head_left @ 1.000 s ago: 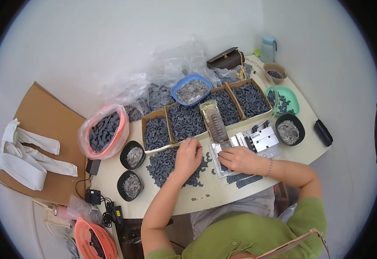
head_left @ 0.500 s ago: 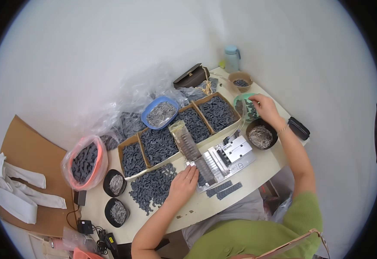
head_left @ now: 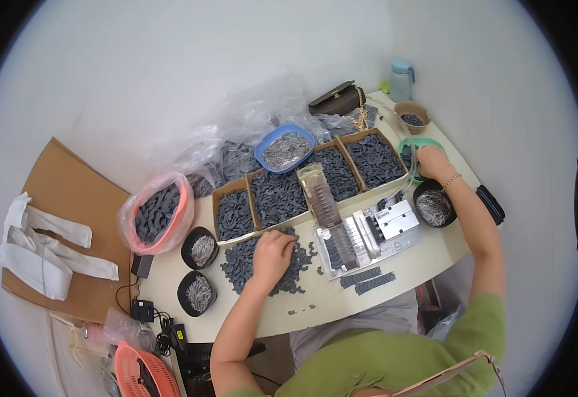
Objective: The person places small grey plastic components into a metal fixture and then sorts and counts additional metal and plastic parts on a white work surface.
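My left hand (head_left: 273, 259) rests on a loose pile of small dark grey plastic pieces (head_left: 244, 266). Its fingers are bunched together, and what they pinch, if anything, is hidden. My right hand (head_left: 433, 163) reaches into a green bowl (head_left: 428, 141) of small dark pieces at the right, fingers curled down and their tips mostly hidden. Between the hands lies a silver metal fixture (head_left: 395, 221) with slots and a clear-topped slide (head_left: 325, 205). Two dark grey strips (head_left: 374, 283) lie at its near edge.
A divided cardboard tray (head_left: 282, 218) of grey pieces runs behind the fixture. A blue basin (head_left: 260, 153) of metal pins sits on it. Black bowls of pins (head_left: 196, 296) stand left, another black bowl (head_left: 449, 221) right. A pink basket (head_left: 188, 215) is at far left.
My left hand has left the fixture and moved left onto the loose pile. My right hand has lowered deeper into the green bowl. The whole view has shifted.
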The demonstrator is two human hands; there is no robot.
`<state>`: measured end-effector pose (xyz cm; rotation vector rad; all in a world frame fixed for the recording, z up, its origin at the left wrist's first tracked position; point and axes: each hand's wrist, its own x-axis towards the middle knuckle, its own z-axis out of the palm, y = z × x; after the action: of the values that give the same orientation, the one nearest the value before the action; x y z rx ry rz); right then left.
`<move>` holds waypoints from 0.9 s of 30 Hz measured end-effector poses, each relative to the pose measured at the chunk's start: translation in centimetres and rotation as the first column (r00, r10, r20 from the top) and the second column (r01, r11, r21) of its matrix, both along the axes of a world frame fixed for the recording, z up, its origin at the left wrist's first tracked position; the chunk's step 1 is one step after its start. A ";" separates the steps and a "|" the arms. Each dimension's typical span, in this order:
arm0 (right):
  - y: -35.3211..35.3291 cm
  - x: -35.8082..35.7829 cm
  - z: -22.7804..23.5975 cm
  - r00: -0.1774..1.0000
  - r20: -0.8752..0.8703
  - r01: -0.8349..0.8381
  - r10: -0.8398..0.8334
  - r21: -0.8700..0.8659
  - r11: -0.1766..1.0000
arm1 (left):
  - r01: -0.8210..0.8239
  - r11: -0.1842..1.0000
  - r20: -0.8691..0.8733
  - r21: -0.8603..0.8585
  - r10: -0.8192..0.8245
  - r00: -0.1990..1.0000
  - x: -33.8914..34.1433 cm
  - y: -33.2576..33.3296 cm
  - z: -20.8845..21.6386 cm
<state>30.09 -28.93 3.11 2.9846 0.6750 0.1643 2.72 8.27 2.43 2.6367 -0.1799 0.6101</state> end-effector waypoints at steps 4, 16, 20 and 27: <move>-0.6 0.8 -0.9 1.000 0.016 0.006 -0.007 0.068 0.998 | 0.020 0.997 -0.024 0.078 -0.018 1.000 0.5 -2.6 -0.3; 5.0 -10.1 4.1 0.911 -0.053 -0.194 0.409 0.821 0.538 | 0.144 0.990 0.094 0.002 -0.144 0.985 1.9 -5.7 -1.4; 8.8 -13.6 3.4 0.786 -0.001 -0.394 0.618 0.770 0.502 | 0.187 0.884 0.031 0.428 -0.221 0.975 0.7 -6.8 -1.7; 14.3 -15.8 -0.9 0.692 0.244 -0.693 0.679 0.487 0.532 | 0.202 0.925 0.080 0.323 -0.239 0.968 -0.8 -5.9 -0.8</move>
<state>14.33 -14.64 2.16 2.9478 2.1220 0.5178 1.92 2.36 1.67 2.8233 -0.6507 0.7088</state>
